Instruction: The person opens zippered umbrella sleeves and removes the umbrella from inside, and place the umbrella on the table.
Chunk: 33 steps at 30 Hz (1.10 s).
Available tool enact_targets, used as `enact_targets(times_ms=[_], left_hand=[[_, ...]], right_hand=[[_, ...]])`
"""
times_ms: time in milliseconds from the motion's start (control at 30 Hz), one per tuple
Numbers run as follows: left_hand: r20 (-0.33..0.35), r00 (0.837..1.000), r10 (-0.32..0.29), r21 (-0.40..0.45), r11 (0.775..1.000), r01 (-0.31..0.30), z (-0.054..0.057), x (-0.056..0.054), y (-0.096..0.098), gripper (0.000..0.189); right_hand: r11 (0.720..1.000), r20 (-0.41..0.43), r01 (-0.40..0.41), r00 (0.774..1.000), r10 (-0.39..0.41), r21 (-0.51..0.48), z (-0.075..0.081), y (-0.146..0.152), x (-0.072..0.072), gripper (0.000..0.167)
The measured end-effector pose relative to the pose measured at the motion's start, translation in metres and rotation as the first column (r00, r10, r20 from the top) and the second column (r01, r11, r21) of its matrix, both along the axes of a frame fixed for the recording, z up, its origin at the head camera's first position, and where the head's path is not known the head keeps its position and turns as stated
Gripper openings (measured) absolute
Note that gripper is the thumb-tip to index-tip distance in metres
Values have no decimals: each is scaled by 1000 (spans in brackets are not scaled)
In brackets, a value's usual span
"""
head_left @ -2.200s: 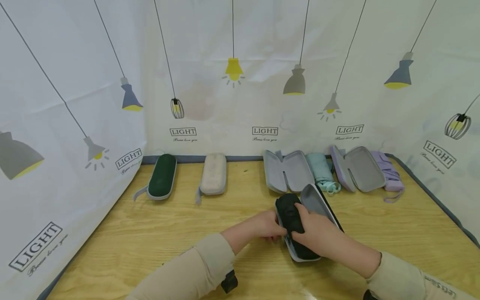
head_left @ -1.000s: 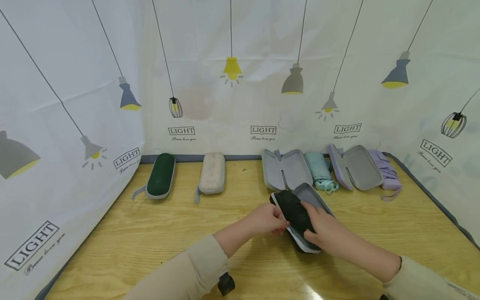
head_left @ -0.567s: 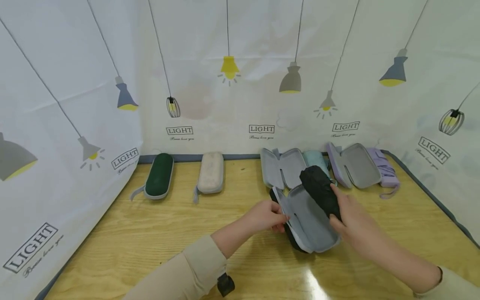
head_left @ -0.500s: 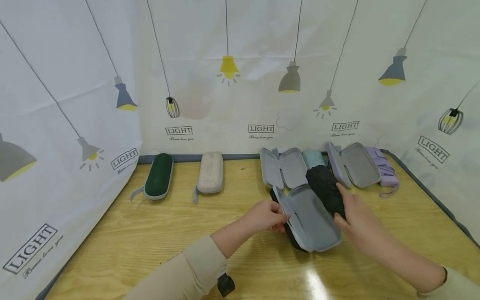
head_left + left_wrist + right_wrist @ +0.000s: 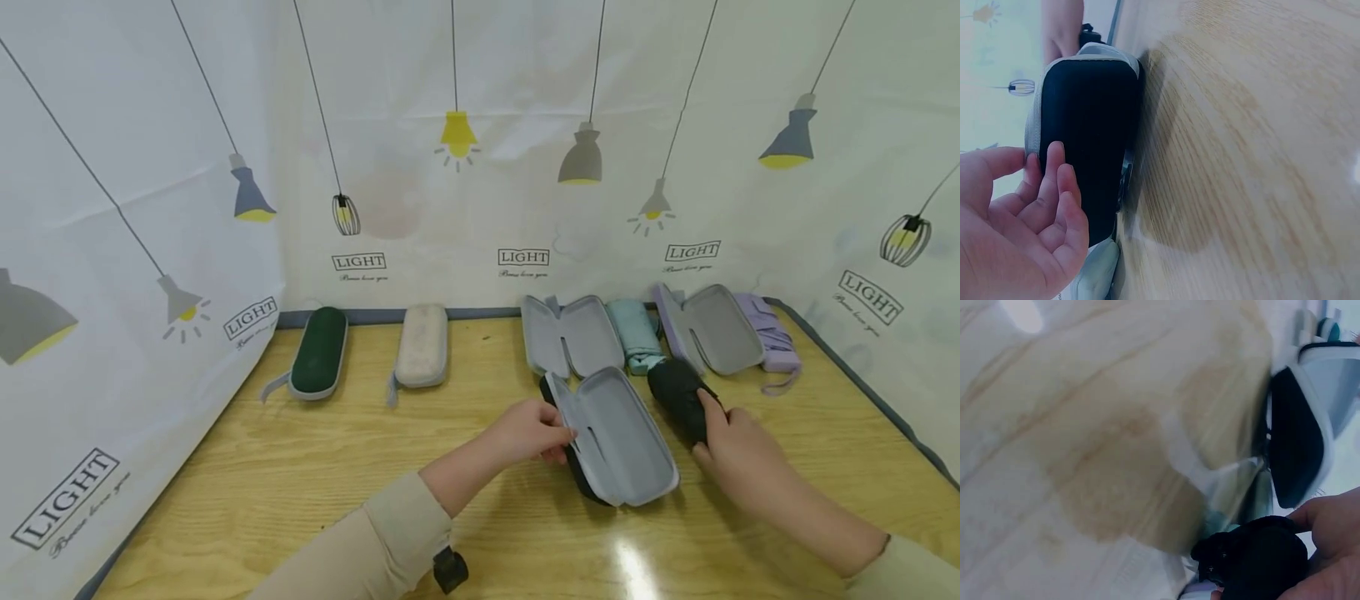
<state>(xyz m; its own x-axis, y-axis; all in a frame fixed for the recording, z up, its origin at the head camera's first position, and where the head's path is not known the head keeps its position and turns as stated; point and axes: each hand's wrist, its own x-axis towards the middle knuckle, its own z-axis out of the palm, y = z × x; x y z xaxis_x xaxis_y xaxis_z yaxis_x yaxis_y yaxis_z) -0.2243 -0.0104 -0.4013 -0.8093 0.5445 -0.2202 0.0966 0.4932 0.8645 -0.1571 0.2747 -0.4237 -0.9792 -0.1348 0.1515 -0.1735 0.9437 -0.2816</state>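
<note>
A black zip case (image 5: 626, 442) with a grey lining lies spread apart on the table, its inside bare. The thumb and fingers of my left hand (image 5: 531, 432) pinch its left rim. In the left wrist view the black outer shell (image 5: 1088, 137) fills the middle, with the thumb and index finger at its grey edge. To the right of the case, my right hand (image 5: 738, 450) grips a folded black compact umbrella (image 5: 682, 400). The right wrist view shows the umbrella's end (image 5: 1266, 559) low over the table, with the palm hiding part of it.
Behind stand a spread grey-lined case (image 5: 573, 333), a teal folded umbrella (image 5: 634, 333), a purple case (image 5: 712, 329) and a purple folded umbrella (image 5: 772, 337). A closed green case (image 5: 320, 350) and a closed cream case (image 5: 423, 346) lie at the back left. A printed cloth backdrop (image 5: 420, 83) encloses the table.
My right hand has lifted the black umbrella out of the black case and carried it right, down beside the case. The case has opened wider while my left hand keeps its rim.
</note>
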Motion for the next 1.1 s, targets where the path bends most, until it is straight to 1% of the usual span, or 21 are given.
enact_targets(times_ms=[100,233,333,433,533,633,833,1000,1100], left_hand=[[1,1000,-6,0,1000,6,0,0,1,26],[-5,1000,-10,-5,1000,10,2,0,3,27],[-10,1000,-9,-15,1000,9,3,0,4,27],[-6,1000,-7,-20,1000,7,4,1,5,27],[2,1000,-7,-17,1000,7,4,1,5,27],[7,1000,-8,-15,1000,8,5,1,4,27],[8,1000,-10,-24,1000,10,3,-1,4,27],[14,1000,-5,-22,1000,6,3,-1,4,27],[13,1000,-5,-23,1000,6,3,-2,4,26]], right_hand=[[998,-39,-9,999,12,66,-10,0,0,67],[996,-81,6,997,1,89,-15,0,-2,69],[994,-72,23,997,-15,109,-14,2,-3,72],[983,-61,35,998,-25,181,-11,3,-2,75],[966,-82,39,996,-19,256,-8,4,1,75],[953,-111,34,994,0,301,-5,4,4,73],[941,-82,31,997,-3,337,-1,0,6,69],[949,-76,22,997,2,315,-1,-1,3,66],[958,-49,17,999,-3,287,-1,0,-1,65]])
